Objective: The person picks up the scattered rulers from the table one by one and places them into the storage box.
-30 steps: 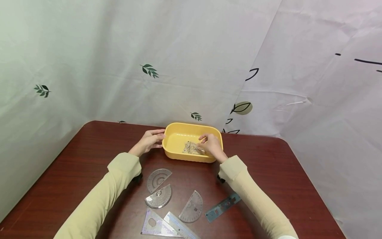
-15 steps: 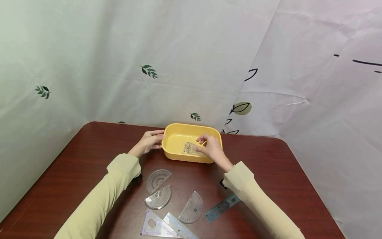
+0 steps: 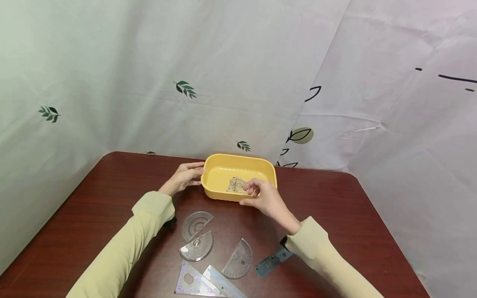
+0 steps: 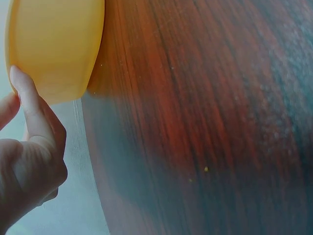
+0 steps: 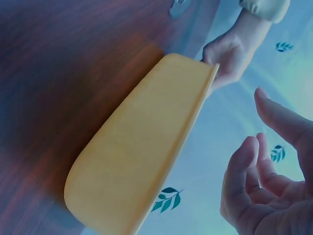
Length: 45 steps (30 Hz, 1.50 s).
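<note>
A yellow plastic tub (image 3: 220, 193) stands near the table's far edge. My left hand (image 3: 182, 178) touches its left end with nearly straight fingers; the left wrist view has a fingertip against the tub's wall (image 4: 54, 54). Over the tub's front right rim is my right hand (image 3: 264, 198), thumb out and the other fingers loosely bent. The right wrist view shows nothing between those fingers (image 5: 239, 166). Inside the tub lies a pale, partly see-through item with dark marks (image 3: 234, 184); its kind is unclear and the right fingers partly cover it from above.
Closer on the dark red table (image 3: 123, 194) lie three clear protractors (image 3: 238, 260), a clear set square (image 3: 191, 283) and a clear ruler (image 3: 223, 283). A blue ruler (image 3: 272, 263) lies partly under the right forearm. A white leaf-print cloth (image 3: 223, 82) hangs behind.
My right hand has drawn back from inside the tub toward its front right rim, and its thumb has spread away from the fingers. The left hand stays at the tub's left end.
</note>
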Each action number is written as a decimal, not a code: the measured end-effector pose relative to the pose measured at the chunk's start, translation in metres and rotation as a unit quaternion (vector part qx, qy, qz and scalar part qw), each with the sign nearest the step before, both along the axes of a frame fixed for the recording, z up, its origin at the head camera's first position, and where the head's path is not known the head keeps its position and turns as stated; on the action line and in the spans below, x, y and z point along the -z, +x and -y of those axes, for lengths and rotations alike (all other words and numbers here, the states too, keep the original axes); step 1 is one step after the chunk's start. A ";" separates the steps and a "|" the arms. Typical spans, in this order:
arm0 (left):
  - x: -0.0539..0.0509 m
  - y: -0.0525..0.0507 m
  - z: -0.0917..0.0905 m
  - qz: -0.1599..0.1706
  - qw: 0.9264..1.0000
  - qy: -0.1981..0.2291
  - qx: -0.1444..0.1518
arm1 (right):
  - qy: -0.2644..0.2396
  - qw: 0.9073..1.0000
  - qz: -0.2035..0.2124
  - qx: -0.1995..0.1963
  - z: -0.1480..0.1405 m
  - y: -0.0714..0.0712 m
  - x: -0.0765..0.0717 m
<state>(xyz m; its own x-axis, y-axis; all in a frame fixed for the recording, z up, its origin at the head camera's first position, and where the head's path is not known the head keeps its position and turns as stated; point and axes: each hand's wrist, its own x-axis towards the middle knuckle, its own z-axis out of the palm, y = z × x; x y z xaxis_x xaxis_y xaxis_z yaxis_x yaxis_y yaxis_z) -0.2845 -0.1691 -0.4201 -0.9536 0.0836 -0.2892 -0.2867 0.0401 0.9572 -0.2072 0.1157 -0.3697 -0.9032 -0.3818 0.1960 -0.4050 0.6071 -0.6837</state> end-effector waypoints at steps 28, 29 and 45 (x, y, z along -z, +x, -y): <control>0.002 0.000 0.001 -0.003 1.000 -0.001 0.008 | 0.111 0.981 0.102 -0.121 -0.011 0.055 0.036; 0.002 0.000 0.001 -0.003 1.000 -0.001 0.007 | 0.114 0.980 0.107 -0.126 -0.011 0.056 0.037; 0.002 0.001 0.001 -0.006 1.000 -0.006 0.008 | 0.211 0.968 0.050 -0.127 -0.004 0.071 0.053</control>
<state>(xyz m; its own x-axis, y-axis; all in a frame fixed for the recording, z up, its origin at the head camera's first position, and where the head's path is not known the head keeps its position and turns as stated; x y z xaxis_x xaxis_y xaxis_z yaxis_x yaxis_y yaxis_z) -0.2834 -0.1703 -0.4224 -0.9555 0.0960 -0.2791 -0.2748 0.0557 0.9599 -0.1362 0.1201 -0.4227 -0.7758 -0.6215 -0.1092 -0.5230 0.7300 -0.4400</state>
